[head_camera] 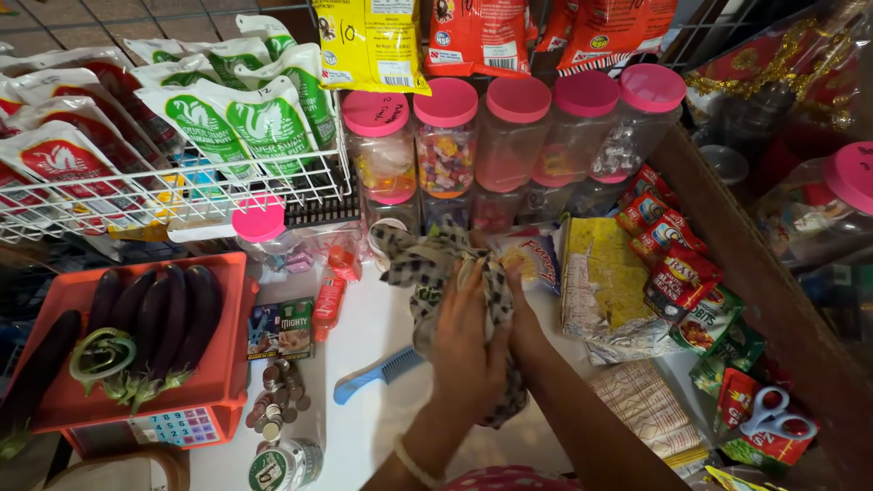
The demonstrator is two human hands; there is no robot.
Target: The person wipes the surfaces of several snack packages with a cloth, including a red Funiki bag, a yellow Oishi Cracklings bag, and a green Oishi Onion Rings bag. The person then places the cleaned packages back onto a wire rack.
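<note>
Behind hands — candy-filled jars

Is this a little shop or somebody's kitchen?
It looks like a small shop counter. Pink-lidded jars of sweets stand in a row, snack packets are laid out for sale, and aubergines sit on an orange weighing scale beside a pile of coins. Both hands hold a checked cloth.

The right hand is mostly hidden behind the checked cloth.
</note>
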